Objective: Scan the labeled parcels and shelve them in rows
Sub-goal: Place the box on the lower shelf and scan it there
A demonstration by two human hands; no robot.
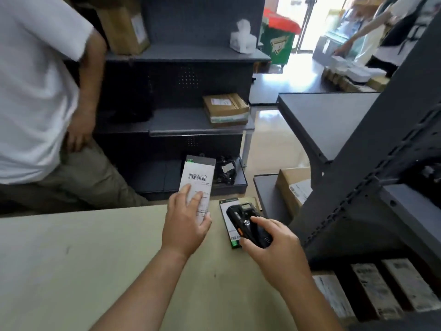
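My left hand (185,224) holds a slim dark parcel (198,180) upright at the far edge of the pale table (83,259), its white barcode label facing me. My right hand (272,244) grips a black handheld scanner (248,225), pointed forward and left. The scanner hovers just above a second flat labeled parcel (230,225) that lies on the table. Several labeled parcels (372,290) stand in a row on the low shelf at the bottom right.
A person in a white shirt (35,91) stands at the left, close to the table. Dark shelving (186,123) ahead holds a cardboard box (225,109). A grey rack upright (372,177) rises at the right, with a box (293,189) on its low shelf.
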